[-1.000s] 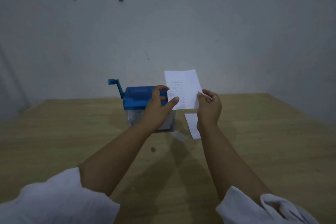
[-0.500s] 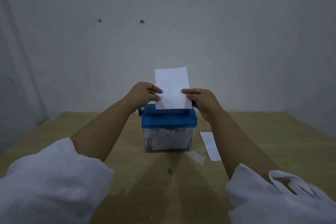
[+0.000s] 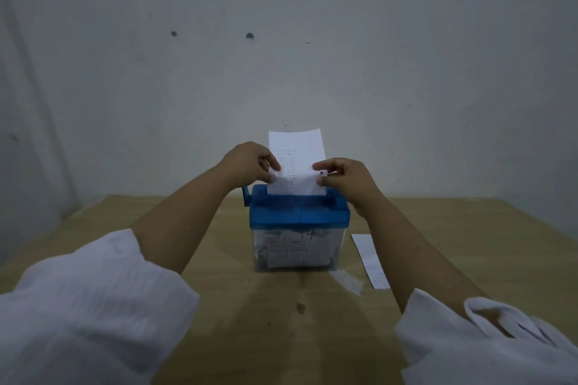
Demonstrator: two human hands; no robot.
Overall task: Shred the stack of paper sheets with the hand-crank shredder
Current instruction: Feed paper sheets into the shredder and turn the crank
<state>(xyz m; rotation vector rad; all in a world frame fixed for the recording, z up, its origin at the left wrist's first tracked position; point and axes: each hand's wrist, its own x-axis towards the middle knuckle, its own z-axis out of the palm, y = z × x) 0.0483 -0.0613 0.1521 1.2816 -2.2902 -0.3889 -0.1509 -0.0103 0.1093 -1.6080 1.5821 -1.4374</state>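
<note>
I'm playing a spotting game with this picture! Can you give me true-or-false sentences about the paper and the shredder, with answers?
1. The left hand and right hand both pinch the sheet over the shredder. True.
2. The shredder's lid is red. False: it is blue.
3. The clear bin is empty. False: it holds paper shreds.
4. Another paper lies on the table, right of the shredder. True.
5. A hand grips the crank. False: no hand touches it.

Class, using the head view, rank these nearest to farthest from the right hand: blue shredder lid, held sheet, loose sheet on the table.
1. Held sheet, pinched by the right hand.
2. Blue shredder lid, just below it.
3. Loose sheet, flat on the table, lower right.
</note>
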